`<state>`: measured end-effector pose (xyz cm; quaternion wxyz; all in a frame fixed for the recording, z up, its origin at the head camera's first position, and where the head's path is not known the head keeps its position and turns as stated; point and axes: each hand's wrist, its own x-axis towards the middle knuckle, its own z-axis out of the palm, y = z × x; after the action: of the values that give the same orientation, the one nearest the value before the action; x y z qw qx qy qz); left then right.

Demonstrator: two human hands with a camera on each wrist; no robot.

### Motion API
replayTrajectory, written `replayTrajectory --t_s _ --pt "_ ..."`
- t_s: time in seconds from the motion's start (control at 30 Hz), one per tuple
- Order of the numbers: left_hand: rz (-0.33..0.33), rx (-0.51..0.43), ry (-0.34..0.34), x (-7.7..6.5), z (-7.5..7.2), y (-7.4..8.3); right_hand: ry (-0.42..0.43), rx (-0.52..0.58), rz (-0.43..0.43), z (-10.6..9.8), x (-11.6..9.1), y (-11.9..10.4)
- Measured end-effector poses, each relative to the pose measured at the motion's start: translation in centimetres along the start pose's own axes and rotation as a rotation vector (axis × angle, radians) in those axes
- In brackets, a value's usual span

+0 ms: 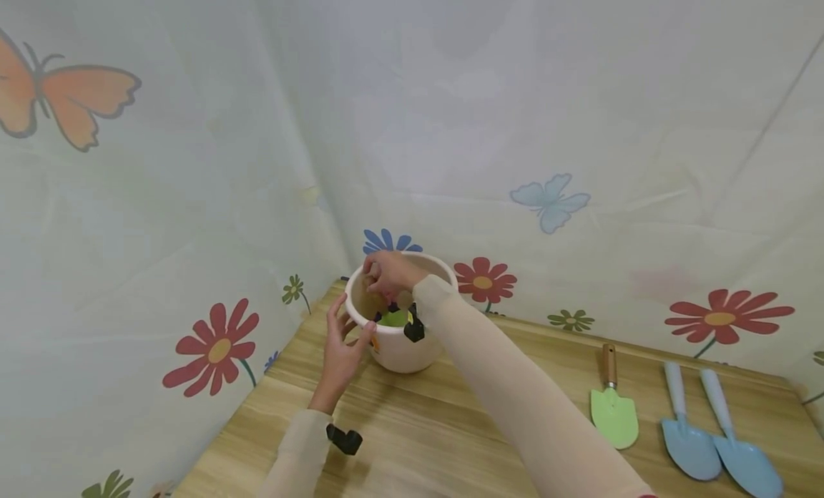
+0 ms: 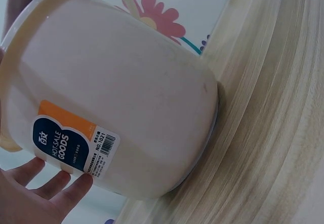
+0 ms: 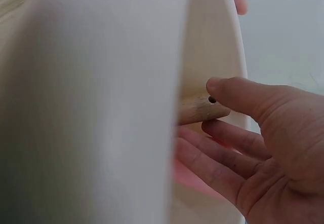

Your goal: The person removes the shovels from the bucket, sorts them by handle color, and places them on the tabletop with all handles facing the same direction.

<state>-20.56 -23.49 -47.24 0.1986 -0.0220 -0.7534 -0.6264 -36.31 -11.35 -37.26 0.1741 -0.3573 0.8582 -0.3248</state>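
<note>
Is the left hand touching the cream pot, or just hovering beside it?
Touching. In the left wrist view the fingertips press on the cream pot at its label; the head view shows the left hand against the pot's side.

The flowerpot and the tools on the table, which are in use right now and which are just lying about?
In use:
cream flowerpot, steadied by left hand
wooden-handled tool inside the pot, at right hand

Lying about:
green trowel
two blue trowels

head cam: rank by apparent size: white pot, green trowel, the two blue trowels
1. white pot, clearly largest.
2. the two blue trowels: alike, not ranked apart.
3. green trowel, slightly smaller.
The trowels lie nearer the camera than the pot, so real sizes stay unsure.
</note>
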Motion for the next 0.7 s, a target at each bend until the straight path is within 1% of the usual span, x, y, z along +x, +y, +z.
replayTrajectory --t_s 0.33,0.57,0.7 --pt "0.001 -0.018 0.001 -0.23 0.18 0.27 -0.01 0.005 0.045 -0.09 -0.13 -0.27" --pt "0.001 -0.028 0.006 -0.41 0.18 0.32 -0.032 0.009 0.116 -0.07 0.33 -0.62" --pt "-0.006 -0.022 0.0 -0.69 0.2 0.44 -0.033 0.019 0.136 0.08 0.32 -0.73"
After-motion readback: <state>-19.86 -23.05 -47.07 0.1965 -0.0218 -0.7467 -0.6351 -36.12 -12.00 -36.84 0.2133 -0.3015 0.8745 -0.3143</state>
